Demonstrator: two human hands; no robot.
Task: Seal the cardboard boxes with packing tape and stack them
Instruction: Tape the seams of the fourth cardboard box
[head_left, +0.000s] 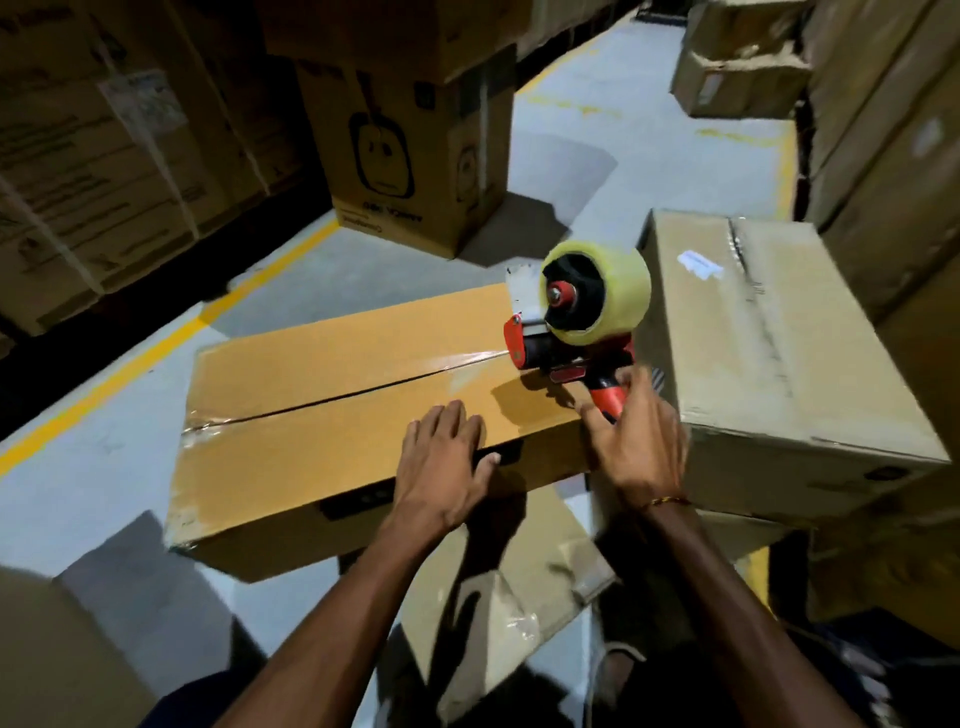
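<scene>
Sealing step: left hand (441, 457) flat, fingers straight, on long tan cardboard box (332, 410); right hand (641, 441), fingers loose, reaches red tape dispenser (576, 322) resting at seam's right end; next, grip handle.

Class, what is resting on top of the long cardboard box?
A tape dispenser, the left hand lying flat, and tape along its seam. The box's inside is hidden.

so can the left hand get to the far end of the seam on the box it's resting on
Probably yes: the left hand lies flat on the box, and the seam running left looks clear; the tape gun sits at the other end.
</scene>
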